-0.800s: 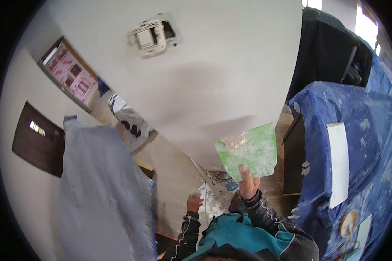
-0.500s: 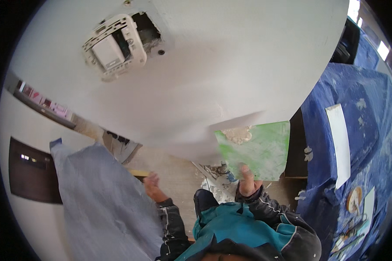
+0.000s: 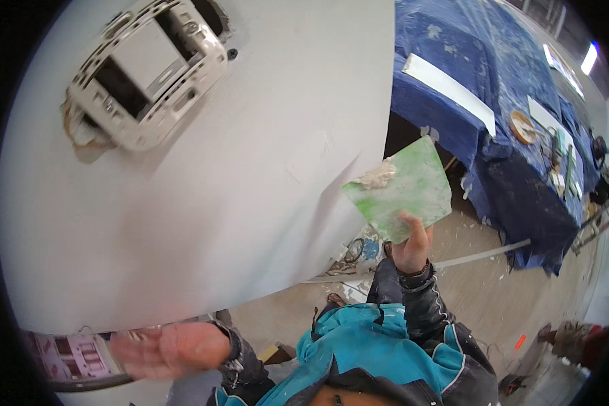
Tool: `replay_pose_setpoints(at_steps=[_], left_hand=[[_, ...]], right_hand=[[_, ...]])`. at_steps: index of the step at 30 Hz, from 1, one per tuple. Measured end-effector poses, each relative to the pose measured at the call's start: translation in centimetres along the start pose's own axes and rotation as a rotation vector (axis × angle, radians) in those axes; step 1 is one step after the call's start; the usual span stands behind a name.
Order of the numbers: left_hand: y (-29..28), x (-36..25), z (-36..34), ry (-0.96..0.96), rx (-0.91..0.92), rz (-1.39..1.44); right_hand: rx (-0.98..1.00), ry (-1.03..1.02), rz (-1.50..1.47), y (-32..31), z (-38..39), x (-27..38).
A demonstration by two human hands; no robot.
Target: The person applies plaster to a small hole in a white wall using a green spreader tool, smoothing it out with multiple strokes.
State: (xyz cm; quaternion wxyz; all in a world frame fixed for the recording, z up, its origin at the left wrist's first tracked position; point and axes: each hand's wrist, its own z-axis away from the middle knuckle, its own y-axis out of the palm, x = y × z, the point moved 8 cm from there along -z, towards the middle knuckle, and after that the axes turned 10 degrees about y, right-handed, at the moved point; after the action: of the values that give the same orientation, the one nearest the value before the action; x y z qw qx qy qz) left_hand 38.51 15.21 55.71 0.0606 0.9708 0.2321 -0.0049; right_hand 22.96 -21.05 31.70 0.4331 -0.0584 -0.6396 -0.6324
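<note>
My right hand [image 3: 413,254] grips a square green board [image 3: 413,183] by its near edge, thumb on top. Whitish smears cover the board, and a lump of beige putty-like paste [image 3: 377,175] sits on its far left corner. The board is held close to a white wall surface [image 3: 264,169]. My left hand [image 3: 172,348] is at the lower left beside that wall, blurred by motion. Its fingers look stretched out, with nothing visible in them. Up at the left, a cream switch frame [image 3: 149,71] hangs loose and tilted over a hole in the wall.
Blue plastic sheeting [image 3: 453,40] drapes a surface at the right, bearing a white strip [image 3: 450,91], a round orange-rimmed container [image 3: 522,127] and several tools. A long pale strip [image 3: 480,254] lies across the floor. Part of a person [image 3: 582,342] shows at the lower right.
The view has turned right and come closer to the switch frame. My left hand has risen toward the wall at the left. My right hand still holds the green board, now tilted differently.
</note>
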Motion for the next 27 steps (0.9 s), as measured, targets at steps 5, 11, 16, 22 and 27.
replay_pose_setpoints(at_steps=[5,11,16,22,27], left_hand=[[6.4,-5.2,-4.3,0.501,0.614,0.196],[14.6,-6.6,1.1,0.666,1.019,-0.386],[21.3,-9.8,4.2,0.881,1.157,-0.240],[21.4,-10.4,21.5,1.374,1.514,-0.077],[29.1,-14.7,8.6,1.020,1.266,-0.169]], right_hand=[[-0.037,-0.045,-0.131,0.0,4.3,-0.3],[0.009,0.033,-0.225,-3.2,4.5,-1.1],[0.085,0.059,-0.084,-6.9,2.3,0.0],[0.101,0.230,-0.158,-7.2,0.2,4.3],[0.104,0.222,-0.129,-10.1,-2.8,6.7]])
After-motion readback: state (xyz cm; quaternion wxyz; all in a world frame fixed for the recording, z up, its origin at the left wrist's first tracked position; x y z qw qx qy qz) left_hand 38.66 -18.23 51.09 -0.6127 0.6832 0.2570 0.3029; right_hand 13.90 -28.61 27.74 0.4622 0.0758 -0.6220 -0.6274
